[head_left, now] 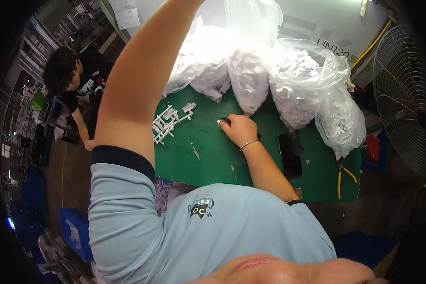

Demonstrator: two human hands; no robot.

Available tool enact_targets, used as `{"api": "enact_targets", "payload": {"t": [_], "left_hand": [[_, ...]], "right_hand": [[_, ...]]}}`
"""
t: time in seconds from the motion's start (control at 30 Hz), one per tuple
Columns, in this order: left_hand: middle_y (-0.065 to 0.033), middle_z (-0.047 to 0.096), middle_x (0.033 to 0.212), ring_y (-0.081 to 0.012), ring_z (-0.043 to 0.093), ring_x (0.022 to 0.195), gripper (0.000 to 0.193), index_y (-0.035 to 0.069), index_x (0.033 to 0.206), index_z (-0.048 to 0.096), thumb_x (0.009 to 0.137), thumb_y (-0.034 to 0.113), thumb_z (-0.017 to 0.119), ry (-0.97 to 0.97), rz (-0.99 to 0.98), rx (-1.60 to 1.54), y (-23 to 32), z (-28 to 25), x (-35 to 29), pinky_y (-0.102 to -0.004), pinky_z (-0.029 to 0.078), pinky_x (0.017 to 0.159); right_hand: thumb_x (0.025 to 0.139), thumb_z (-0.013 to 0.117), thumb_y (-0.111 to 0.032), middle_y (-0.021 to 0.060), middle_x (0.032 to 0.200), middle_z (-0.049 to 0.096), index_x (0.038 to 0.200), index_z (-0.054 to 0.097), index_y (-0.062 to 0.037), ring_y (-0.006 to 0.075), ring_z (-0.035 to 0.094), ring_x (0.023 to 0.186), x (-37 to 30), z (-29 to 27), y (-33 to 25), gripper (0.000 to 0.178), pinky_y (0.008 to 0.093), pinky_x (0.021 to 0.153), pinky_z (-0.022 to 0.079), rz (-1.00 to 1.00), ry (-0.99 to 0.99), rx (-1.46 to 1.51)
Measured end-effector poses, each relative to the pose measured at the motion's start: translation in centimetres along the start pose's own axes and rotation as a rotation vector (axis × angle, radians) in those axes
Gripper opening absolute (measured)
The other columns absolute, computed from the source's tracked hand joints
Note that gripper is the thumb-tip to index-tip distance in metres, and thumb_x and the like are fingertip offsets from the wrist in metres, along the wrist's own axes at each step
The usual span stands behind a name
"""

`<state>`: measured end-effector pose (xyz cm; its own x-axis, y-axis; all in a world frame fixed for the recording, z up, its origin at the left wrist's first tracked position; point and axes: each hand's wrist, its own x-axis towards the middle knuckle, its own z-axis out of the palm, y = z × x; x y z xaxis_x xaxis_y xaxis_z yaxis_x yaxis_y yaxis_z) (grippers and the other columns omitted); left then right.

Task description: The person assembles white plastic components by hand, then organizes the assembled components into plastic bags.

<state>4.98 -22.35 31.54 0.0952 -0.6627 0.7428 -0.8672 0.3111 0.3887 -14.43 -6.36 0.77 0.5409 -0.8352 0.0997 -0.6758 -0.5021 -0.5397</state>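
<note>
My right hand (pixel 242 130), a bracelet at its wrist, rests low over the green tabletop (pixel 208 156) with its fingers curled round something small and dark. A dark tip and a small white bit show at the fingers; the rest of it is covered. Raised across the view, my left arm (pixel 137 80) runs out past the top edge, so the left hand is out of sight. White plastic parts (pixel 168 124) on branching runners lie on the table left of my right hand. Just beyond that hand stands a clear bag (pixel 249 80) of white pieces.
More bags of white pieces (pixel 296 94) line the table's back. Right of my hand lies a black phone-like slab (pixel 290 156), then yellow-handled pliers (pixel 341 182). A large fan (pixel 404 102) stands at right. Another person (pixel 78 80) bends at left, near a blue bin (pixel 75 232).
</note>
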Motion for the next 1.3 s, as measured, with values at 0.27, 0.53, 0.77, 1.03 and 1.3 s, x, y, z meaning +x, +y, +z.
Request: {"api": "enact_targets", "payload": {"t": [0.27, 0.53, 0.77, 1.03, 1.3], "left_hand": [[-0.0072, 0.063, 0.074, -0.0126, 0.059, 0.071, 0.021, -0.001, 0.080, 0.060, 0.094, 0.014, 0.055, -0.084, -0.057, -0.474, 3.3, -0.5, -4.3, -0.0289, 0.048, 0.070], [-0.0153, 0.065, 0.101, -0.0189, 0.061, 0.090, 0.040, 0.006, 0.126, 0.040, 0.096, 0.026, 0.059, -0.236, -0.012, -0.439, 4.2, -6.9, -14.6, -0.0323, 0.050, 0.081], [-0.0111, 0.069, 0.106, -0.0230, 0.065, 0.095, 0.031, 0.004, 0.116, 0.063, 0.087, 0.014, 0.067, -0.047, -0.130, 0.142, -1.9, -13.5, -33.9, -0.0357, 0.048, 0.088], [-0.0137, 0.068, 0.103, -0.0323, 0.063, 0.095, 0.025, 0.004, 0.104, 0.068, 0.085, 0.020, 0.063, -0.180, -0.508, 0.339, -12.9, -13.2, -44.4, -0.0411, 0.047, 0.087], [-0.0125, 0.070, 0.094, -0.0250, 0.065, 0.086, 0.024, 0.004, 0.101, 0.070, 0.085, 0.021, 0.066, -0.148, -0.558, 0.214, -12.7, -13.6, -41.6, -0.0334, 0.049, 0.077]], "right_hand": [[0.084, 0.063, -0.045, 0.0162, 0.078, 0.069, 0.082, 0.070, -0.0055, 0.0344, 0.067, 0.075, 0.1, -0.4, 0.1, 0.040, 0.0463, 0.066, 0.052, 0.040, -0.036, 0.032], [0.083, 0.063, -0.049, 0.0164, 0.079, 0.068, 0.083, 0.068, -0.0060, 0.0352, 0.067, 0.076, 0.6, 0.2, 0.0, 0.043, 0.0463, 0.067, 0.052, 0.021, -0.008, 0.000], [0.082, 0.065, -0.049, 0.0159, 0.071, 0.066, 0.074, 0.062, -0.0047, 0.0357, 0.065, 0.070, 0.7, 0.5, -0.2, 0.045, 0.0456, 0.063, 0.049, -0.009, 0.021, -0.008], [0.083, 0.066, -0.045, 0.0124, 0.068, 0.065, 0.071, 0.060, -0.0072, 0.0328, 0.065, 0.067, 0.0, 1.5, -0.9, 0.040, 0.0445, 0.058, 0.048, -0.027, 0.103, -0.139], [0.084, 0.065, -0.042, 0.0104, 0.068, 0.063, 0.070, 0.058, -0.0081, 0.0310, 0.063, 0.065, -0.2, 2.5, -0.8, 0.038, 0.0446, 0.055, 0.047, -0.079, 0.213, -0.237]]}}
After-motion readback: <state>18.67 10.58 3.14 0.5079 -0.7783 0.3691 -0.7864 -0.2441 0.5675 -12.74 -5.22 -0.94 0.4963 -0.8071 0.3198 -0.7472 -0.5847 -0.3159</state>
